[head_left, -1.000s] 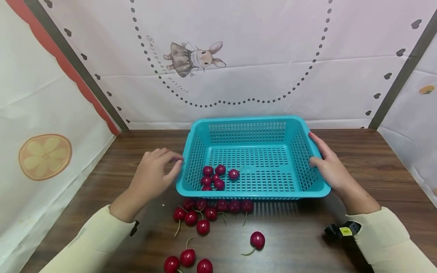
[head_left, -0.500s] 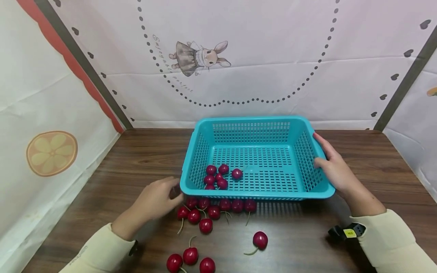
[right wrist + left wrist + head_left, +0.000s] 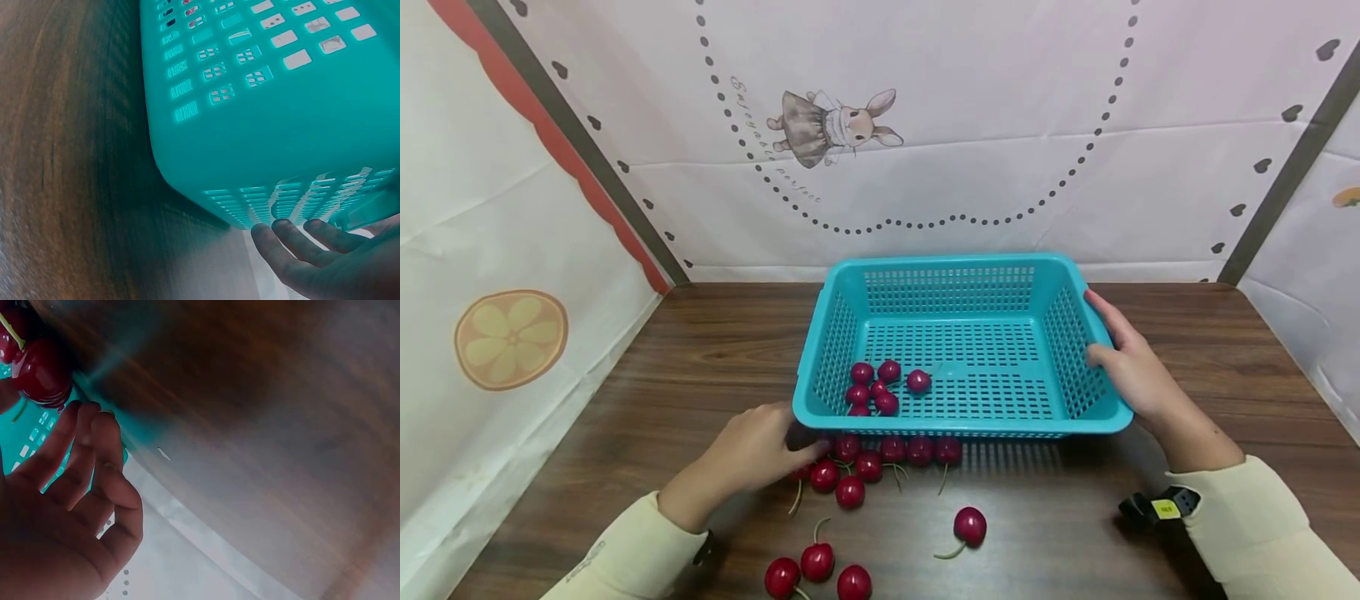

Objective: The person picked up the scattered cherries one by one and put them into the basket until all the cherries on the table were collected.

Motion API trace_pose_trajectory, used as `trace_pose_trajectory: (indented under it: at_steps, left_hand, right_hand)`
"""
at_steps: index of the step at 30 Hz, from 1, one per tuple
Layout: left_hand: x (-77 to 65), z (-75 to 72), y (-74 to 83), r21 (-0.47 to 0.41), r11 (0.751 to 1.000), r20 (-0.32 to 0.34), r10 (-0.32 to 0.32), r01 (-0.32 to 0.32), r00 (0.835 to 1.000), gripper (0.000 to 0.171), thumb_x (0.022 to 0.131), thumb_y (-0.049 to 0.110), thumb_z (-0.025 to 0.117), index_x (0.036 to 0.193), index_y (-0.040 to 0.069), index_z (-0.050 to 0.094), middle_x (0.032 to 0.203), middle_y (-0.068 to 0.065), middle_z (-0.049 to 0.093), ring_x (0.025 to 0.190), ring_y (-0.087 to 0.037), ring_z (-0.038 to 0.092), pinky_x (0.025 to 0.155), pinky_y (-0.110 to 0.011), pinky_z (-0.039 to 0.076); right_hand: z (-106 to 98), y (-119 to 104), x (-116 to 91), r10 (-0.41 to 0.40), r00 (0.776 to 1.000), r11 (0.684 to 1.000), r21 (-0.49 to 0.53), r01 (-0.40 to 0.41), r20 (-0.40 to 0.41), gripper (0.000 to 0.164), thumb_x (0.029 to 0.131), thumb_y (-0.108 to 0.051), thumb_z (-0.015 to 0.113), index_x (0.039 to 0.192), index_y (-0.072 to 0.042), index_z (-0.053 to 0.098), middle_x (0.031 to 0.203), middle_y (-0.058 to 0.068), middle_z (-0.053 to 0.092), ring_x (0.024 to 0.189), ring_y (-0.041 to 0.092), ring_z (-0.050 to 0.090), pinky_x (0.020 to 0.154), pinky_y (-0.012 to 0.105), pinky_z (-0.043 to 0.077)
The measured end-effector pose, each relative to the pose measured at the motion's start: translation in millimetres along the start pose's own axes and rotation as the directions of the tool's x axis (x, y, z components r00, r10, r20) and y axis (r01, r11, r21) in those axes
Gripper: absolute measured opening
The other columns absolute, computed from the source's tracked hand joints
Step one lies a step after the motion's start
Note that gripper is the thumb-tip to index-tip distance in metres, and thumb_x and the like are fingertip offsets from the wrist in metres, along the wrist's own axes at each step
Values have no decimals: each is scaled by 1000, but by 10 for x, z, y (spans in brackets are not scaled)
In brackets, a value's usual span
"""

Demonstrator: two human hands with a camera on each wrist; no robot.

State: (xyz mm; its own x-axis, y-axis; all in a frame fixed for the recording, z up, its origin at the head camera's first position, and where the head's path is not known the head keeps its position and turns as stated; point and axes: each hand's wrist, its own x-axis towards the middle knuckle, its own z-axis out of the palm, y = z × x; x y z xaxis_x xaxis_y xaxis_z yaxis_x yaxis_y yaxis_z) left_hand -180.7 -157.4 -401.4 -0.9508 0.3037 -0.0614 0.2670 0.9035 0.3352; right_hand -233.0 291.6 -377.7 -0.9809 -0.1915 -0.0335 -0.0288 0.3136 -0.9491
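Note:
My left hand is low at the front left corner of a turquoise plastic basket, over a cluster of dark red cherries with green stems. In the left wrist view, a cherry lies between the thumb at the left edge and the fingertips; the head view hides it behind the hand. My right hand grips the basket's right side, thumb over the rim. Its fingers lie along the outer wall in the right wrist view. Several cherries sit inside the basket's front left.
Three cherries lie near the table's front, and a single cherry lies right of them. The wooden table meets a printed white cloth wall behind the basket.
My left hand has moved down and toward the front from beside the basket's left rim, then right into the cherry cluster. The right hand stays on the basket.

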Motion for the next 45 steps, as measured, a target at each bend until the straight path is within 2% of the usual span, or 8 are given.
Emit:
trace_pose_trajectory:
  at_steps: [4, 6, 11, 16, 23, 29, 41, 45]
  left_hand:
    - [-3, 4, 5, 12, 1000, 22, -16, 16, 1000, 59, 75, 48, 69, 127, 25, 53, 84, 10, 64, 57, -3, 52, 46, -21, 43]
    - [-5, 2, 7, 24, 1000, 24, -12, 12, 1000, 58, 75, 47, 70, 126, 24, 54, 80, 10, 63, 54, -3, 50, 44, -21, 41]
    - [-8, -17, 3, 21, 1000, 24, -13, 13, 1000, 57, 74, 47, 71, 124, 24, 55, 87, 9, 67, 61, -2, 53, 50, -20, 45]
    - [-10, -63, -21, -1, 1000, 14, -30, 30, 999, 45, 74, 44, 72, 114, 25, 62, 83, 11, 67, 63, -2, 55, 55, -20, 48]
    - [-11, -159, -33, -8, 997, 15, -72, 72, 997, 35, 74, 42, 73, 103, 27, 64, 73, 13, 63, 58, -4, 54, 52, -21, 46]
    - [-24, -240, -36, 3, 995, 15, -104, 104, 995, 32, 75, 43, 71, 98, 23, 64, 70, 10, 61, 58, -6, 54, 51, -22, 46]
    - [-47, -444, -105, 37, 994, -38, -104, 105, 994, 35, 75, 42, 72, 103, 21, 64, 81, 6, 64, 67, -8, 55, 54, -22, 47]
    - [-24, -557, -107, 68, 993, -98, -90, 97, 991, 35, 76, 42, 71, 104, 21, 64, 82, 5, 65, 67, -10, 55, 53, -21, 47]
  right_hand:
    - [1, 7, 10, 2, 1000, 1000, -5, -2, -6, 76, 88, -1, 35, 148, -31, -1, 156, 10, 2, 134, 49, 18, 87, 68, 34]
    - [-1, 6, 9, 3, 1000, 1000, -10, -3, -9, 76, 88, -1, 35, 148, -31, -1, 156, 11, 2, 134, 49, 19, 87, 68, 34]
    - [3, -2, 2, 1, 1000, 1000, -13, -1, -8, 76, 88, -1, 34, 148, -32, -1, 155, 11, 2, 133, 49, 19, 88, 68, 34]
    - [7, -12, -4, -1, 1000, 1000, -8, 1, -4, 76, 88, -1, 34, 148, -32, -1, 156, 10, 2, 133, 49, 19, 87, 68, 35]
    - [7, -10, 6, 1, 1000, 1000, -8, -1, -4, 76, 88, -1, 34, 148, -31, -1, 156, 10, 1, 134, 48, 19, 88, 68, 34]
    - [4, -15, 4, 8, 1000, 1000, -5, -8, -8, 75, 88, -1, 34, 148, -30, -1, 156, 10, 1, 134, 48, 18, 88, 67, 34]
    - [8, -29, -6, 17, 1000, 1000, -4, -17, -4, 75, 89, -2, 35, 148, -32, 0, 156, 9, 2, 135, 46, 18, 90, 67, 34]
    - [3, -20, -1, 10, 1000, 1000, -9, -10, -5, 75, 89, -2, 34, 148, -32, -1, 156, 9, 1, 135, 47, 18, 90, 68, 33]
